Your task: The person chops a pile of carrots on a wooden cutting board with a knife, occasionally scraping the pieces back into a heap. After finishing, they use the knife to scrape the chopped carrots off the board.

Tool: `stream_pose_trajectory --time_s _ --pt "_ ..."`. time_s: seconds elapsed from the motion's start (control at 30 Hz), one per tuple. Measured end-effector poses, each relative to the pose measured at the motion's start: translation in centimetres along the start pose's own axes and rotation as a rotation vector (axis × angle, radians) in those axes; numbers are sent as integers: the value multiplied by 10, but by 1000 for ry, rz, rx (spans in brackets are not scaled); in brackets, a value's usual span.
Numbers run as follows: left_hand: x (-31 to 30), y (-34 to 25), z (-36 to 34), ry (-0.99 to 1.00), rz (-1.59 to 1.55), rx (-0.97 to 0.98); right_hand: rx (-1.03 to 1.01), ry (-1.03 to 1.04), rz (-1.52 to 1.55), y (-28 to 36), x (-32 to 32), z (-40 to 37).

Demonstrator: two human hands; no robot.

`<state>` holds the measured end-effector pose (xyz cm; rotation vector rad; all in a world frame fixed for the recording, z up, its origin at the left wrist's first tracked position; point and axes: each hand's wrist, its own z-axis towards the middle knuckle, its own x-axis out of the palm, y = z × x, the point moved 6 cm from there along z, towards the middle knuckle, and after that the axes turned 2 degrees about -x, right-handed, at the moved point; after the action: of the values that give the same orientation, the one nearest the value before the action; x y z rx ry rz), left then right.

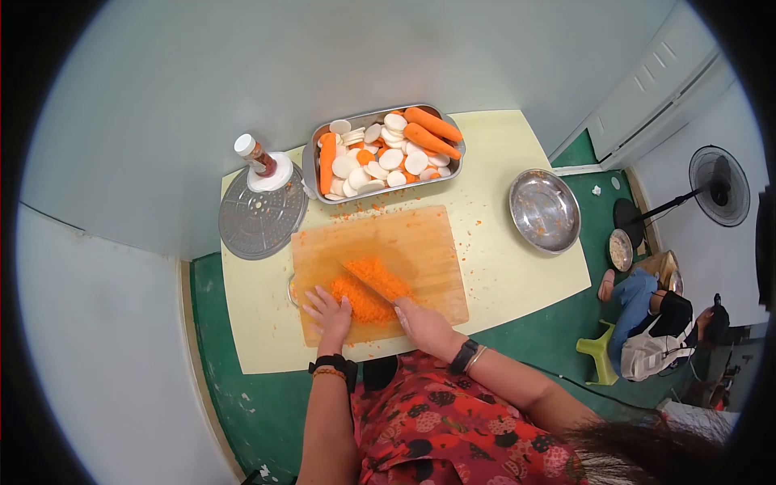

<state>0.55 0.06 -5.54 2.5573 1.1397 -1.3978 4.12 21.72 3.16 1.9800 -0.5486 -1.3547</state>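
My right hand (pixel 424 325) is closed round the handle of a knife (pixel 368 279), whose blade lies across a heap of finely chopped carrot (pixel 360 303). The heap sits on a wooden cutting board (pixel 428 234). At the left edge of the heap, my left hand (pixel 330 315) is spread with its fingers apart, over the board's lower left part. The knife handle is mostly hidden in my right hand.
Behind the board stands a metal tray (pixel 388 191) of white slices and carrots. A grey perforated disc (pixel 255 222) and a spice jar (pixel 255 155) are at left, a steel bowl (pixel 545 210) at right. A seated person (pixel 647 323) and a fan (pixel 719 186) are beyond.
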Motion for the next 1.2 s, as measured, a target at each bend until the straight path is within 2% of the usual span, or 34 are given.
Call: stream_pose_trajectory --time_s 0.17,0.27,0.37,0.57,0.67,1.2 --pt "1 3 0 9 8 -4 17 21 34 14 -9 -2" --pt "5 5 2 -19 -21 11 -41 -7 -1 13 4 -2" --pt "0 1 -1 -1 21 -19 9 80 -26 9 8 1" --pt "2 1 -2 -17 -3 -5 -59 -26 -15 17 2 -3" --pt "-1 -1 -3 -19 10 -14 -11 33 -37 3 12 3" --pt "2 2 -1 -17 19 -16 -85 -22 -30 12 9 4"
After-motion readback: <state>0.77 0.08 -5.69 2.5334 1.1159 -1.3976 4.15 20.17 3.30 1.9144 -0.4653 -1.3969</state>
